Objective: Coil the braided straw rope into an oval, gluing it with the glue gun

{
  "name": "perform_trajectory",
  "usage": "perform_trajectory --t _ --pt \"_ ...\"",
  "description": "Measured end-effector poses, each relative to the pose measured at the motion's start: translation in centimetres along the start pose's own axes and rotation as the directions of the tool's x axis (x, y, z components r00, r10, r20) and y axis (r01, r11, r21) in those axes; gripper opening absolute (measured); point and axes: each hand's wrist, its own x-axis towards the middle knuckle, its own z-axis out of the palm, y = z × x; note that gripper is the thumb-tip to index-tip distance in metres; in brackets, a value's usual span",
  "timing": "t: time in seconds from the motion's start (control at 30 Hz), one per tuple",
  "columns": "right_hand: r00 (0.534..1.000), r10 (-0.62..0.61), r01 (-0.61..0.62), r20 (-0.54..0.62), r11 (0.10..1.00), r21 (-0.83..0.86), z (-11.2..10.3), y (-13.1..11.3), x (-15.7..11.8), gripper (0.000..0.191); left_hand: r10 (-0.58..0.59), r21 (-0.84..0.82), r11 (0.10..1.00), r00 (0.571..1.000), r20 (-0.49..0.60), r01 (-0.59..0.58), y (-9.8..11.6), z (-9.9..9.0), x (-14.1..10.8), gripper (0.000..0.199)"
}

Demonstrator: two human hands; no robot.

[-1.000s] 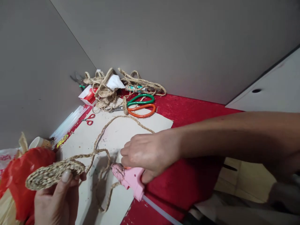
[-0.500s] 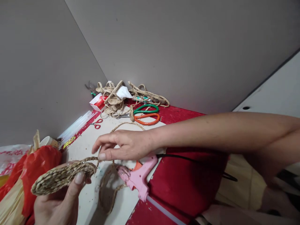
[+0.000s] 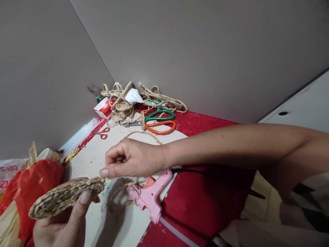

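My left hand (image 3: 66, 219) grips a coiled disc of braided straw cord (image 3: 59, 199), seen nearly edge-on, thumb on its near face. At the disc's right end, my right hand (image 3: 128, 157) pinches the loose cord between thumb and curled fingers, close against the rim. More of the straw cord (image 3: 117, 197) loops down onto the pale sheet below. Just under my right wrist lies a pink hot glue gun (image 3: 151, 199), with a glue stick (image 3: 177, 233) sticking out of its back end.
Large scissors (image 3: 160, 127) with green and orange handles lie behind my right hand. Small red scissors (image 3: 103, 133), glue sticks (image 3: 79, 137) and a heap of straw cord (image 3: 123, 106) sit towards the grey walls. A red plastic bag (image 3: 38, 188) and a paper cup (image 3: 47, 154) stand at left.
My right hand's fingers have curled in, and its thumb has moved left to the disc's rim. The short free stretch of cord between hand and disc is now shorter. The view has shifted slightly.
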Motion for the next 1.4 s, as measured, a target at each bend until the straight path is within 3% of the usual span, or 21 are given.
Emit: perform_trajectory --t 0.17,0.37,0.67,0.83,0.93,1.07,1.4 --pt "0.999 -0.014 0.013 -0.030 0.999 -0.030 0.0 0.2 -0.1 0.033 -0.079 -0.015 0.997 0.995 -0.057 0.078 -0.2 0.0 0.0 0.017" --pt "1.000 0.003 -0.003 -0.015 1.000 -0.008 0.2 1.0 -0.2 0.036 -0.268 -0.175 0.947 0.963 0.028 0.268 -0.9 -0.5 0.7 0.024" --pt "0.998 0.062 -0.062 0.005 0.986 0.152 0.8 1.9 -0.5 0.039 -0.361 -0.215 0.918 0.926 -0.108 0.333 -0.4 0.8 0.7 0.032" --pt "0.997 0.082 -0.083 0.014 0.984 0.160 0.9 2.5 -0.6 0.041 -0.398 -0.275 0.885 0.917 -0.026 0.376 -0.1 1.2 0.8 0.028" --pt "0.995 0.102 -0.103 0.012 0.983 0.154 1.0 2.6 -0.6 0.041 -0.340 -0.325 0.882 0.938 0.064 0.341 0.6 1.8 0.4 0.026" --pt "0.998 0.060 -0.058 -0.009 0.986 0.154 1.1 2.5 -0.4 0.039 -0.315 -0.358 0.871 0.942 0.118 0.336 1.2 2.3 0.1 0.018" --pt "0.995 -0.082 0.093 -0.063 0.974 0.208 1.4 2.6 -0.2 0.034 -0.387 -0.475 0.773 0.906 0.172 0.421 1.2 2.3 0.3 0.023"
